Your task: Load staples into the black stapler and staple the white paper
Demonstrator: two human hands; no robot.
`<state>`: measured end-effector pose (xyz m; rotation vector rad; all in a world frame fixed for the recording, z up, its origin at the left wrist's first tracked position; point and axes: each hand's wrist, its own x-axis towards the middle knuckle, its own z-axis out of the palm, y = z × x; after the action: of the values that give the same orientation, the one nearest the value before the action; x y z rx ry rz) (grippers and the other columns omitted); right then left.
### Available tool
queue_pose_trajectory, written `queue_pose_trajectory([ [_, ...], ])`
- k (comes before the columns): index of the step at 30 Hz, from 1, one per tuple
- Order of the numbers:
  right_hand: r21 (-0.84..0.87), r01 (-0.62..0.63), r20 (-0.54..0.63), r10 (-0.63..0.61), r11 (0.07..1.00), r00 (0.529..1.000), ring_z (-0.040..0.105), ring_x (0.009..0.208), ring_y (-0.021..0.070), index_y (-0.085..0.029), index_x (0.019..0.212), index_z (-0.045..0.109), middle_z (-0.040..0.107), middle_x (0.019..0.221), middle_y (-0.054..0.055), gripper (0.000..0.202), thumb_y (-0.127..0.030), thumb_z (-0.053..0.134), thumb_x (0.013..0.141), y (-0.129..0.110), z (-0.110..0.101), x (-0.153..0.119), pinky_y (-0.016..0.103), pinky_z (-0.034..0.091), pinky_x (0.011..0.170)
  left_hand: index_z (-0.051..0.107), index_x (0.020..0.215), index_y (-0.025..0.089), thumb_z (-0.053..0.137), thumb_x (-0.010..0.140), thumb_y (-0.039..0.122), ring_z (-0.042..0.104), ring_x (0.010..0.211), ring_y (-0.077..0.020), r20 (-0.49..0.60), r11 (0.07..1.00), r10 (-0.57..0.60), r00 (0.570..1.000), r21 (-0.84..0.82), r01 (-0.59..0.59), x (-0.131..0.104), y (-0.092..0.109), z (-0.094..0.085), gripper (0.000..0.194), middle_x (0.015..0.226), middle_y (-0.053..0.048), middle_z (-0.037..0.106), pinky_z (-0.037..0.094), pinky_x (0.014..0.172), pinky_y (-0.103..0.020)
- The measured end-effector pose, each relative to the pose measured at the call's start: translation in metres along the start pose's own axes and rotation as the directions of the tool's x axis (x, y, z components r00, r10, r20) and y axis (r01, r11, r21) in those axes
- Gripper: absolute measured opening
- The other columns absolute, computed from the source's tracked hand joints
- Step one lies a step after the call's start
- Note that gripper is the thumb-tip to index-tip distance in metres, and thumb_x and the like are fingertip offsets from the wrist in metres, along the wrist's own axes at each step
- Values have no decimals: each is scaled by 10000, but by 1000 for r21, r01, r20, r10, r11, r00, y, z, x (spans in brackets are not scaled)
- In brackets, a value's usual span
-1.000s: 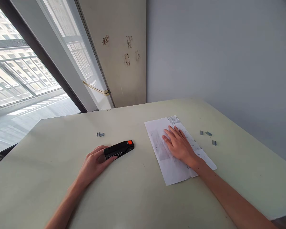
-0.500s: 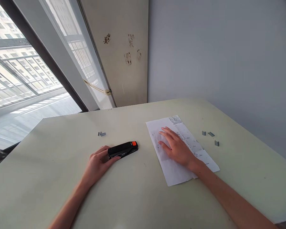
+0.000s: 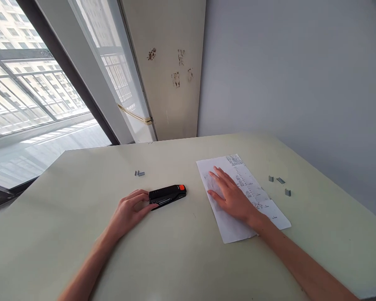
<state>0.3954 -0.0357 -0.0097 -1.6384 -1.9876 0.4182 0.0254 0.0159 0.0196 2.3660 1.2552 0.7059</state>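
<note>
A black stapler [image 3: 167, 194] with an orange-red patch at its far end lies on the table left of the paper. My left hand [image 3: 130, 212] has its fingers and thumb around the near end of this stapler, the thumb against its lower edge. Printed white paper sheets [image 3: 221, 228] lie to the right, with rows of small text along one side and a torn lower edge. Spread flat over the paper, my right hand [image 3: 232, 198] touches it with fingers apart and grips nothing. The fingertips behind the stapler are partly hidden.
Small staple strips [image 3: 140, 173] lie on the table's left side, beyond the stapler. Several grey staple pieces [image 3: 280, 180] are scattered right of the paper. The pale table [image 3: 175, 259] meets a grey wall [image 3: 288, 71]; a window [image 3: 28, 83] is at left.
The view has shifted, so table items appear slightly farther right. My left hand has slipped back a little along the stapler. My right hand sits slightly farther left on the paper.
</note>
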Motion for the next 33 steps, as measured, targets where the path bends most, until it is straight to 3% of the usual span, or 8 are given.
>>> queue_pose_trajectory([
  [5, 11, 184, 28, -184, 983, 982, 183, 1637, 300, -301, 1681, 298, 266, 1758, 54, 637, -455, 466, 1086, -34, 16, 1, 576, 290, 1303, 619, 826, 210, 651, 995, 475, 620, 819, -160, -29, 999, 28, 999, -31, -29, 1, 5, 3, 316, 948, -24, 689, 478, 786, -262],
  [11, -12, 233, 43, -233, 972, 972, 216, 1630, 290, -225, 1687, 288, 313, 1738, 97, 654, -430, 463, 1091, -62, 43, 4, 549, 291, 1310, 627, 873, 213, 638, 1002, 486, 630, 846, -175, -75, 999, 19, 997, -40, -22, -1, 2, 8, 302, 979, -30, 707, 472, 781, -278],
  [17, -45, 236, -28, -237, 971, 971, 303, 1602, 289, -209, 1679, 311, 410, 1690, 116, 630, -386, 457, 1093, -67, 53, 2, 547, 341, 1288, 687, 997, 225, 627, 1008, 485, 661, 892, -194, -78, 998, 29, 997, -45, -33, -8, -3, 11, 268, 1018, -40, 732, 501, 823, -309],
  [23, -79, 253, -59, -258, 964, 964, 328, 1591, 291, -246, 1685, 296, 439, 1675, 104, 623, -357, 457, 1094, -69, 56, -1, 559, 368, 1273, 691, 974, 227, 646, 998, 480, 662, 896, -199, -93, 997, 26, 995, -67, -33, -9, -6, 12, 258, 1017, -40, 738, 509, 817, -324],
  [33, -131, 238, -97, -251, 962, 963, 408, 1550, 301, -206, 1696, 244, 484, 1635, 159, 653, -388, 447, 1103, -77, 65, -7, 548, 425, 1242, 714, 1014, 239, 629, 1013, 486, 683, 936, -205, -71, 996, 27, 997, -80, -33, -11, -8, 12, 262, 1074, -39, 749, 529, 842, -330],
])
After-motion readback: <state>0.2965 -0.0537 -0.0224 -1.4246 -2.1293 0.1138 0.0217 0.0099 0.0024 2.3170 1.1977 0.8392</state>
